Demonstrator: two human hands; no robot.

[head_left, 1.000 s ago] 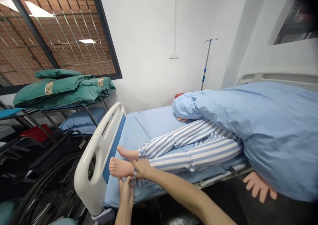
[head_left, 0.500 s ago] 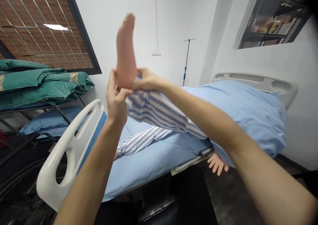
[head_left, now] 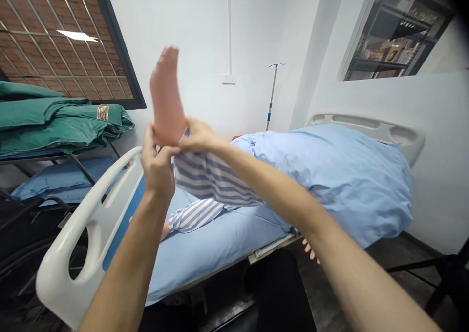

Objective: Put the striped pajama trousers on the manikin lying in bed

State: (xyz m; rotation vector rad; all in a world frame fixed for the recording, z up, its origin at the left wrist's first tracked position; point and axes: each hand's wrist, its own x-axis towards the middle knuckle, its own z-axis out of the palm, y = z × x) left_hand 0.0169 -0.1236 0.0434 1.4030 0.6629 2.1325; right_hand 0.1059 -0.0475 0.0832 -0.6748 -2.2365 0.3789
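A mannequin's raised foot point(head_left: 166, 100) points toes up above the bed, its leg in a blue-and-white striped trouser leg point(head_left: 216, 178). My left hand point(head_left: 157, 163) is closed around the heel and ankle from the near left. On the other side, my right hand point(head_left: 198, 136) grips the ankle at the trouser cuff. The mannequin's other leg point(head_left: 198, 215), in the same striped cloth, lies on the mattress. A blue quilt point(head_left: 340, 171) covers the upper part of the mannequin. Part of a mannequin hand point(head_left: 310, 250) hangs past the bed edge, mostly behind my right forearm.
The white footboard point(head_left: 88, 229) stands at the left and the headboard point(head_left: 366, 122) at the far right. An IV pole point(head_left: 271, 97) rises behind the bed. Green folded covers point(head_left: 62, 122) lie on a rack by the barred window. A wheelchair point(head_left: 29, 263) sits at lower left.
Both hands and the held foot have moved left and down in view. The view has shifted somewhat, and my right forearm now hides more of the hanging mannequin hand.
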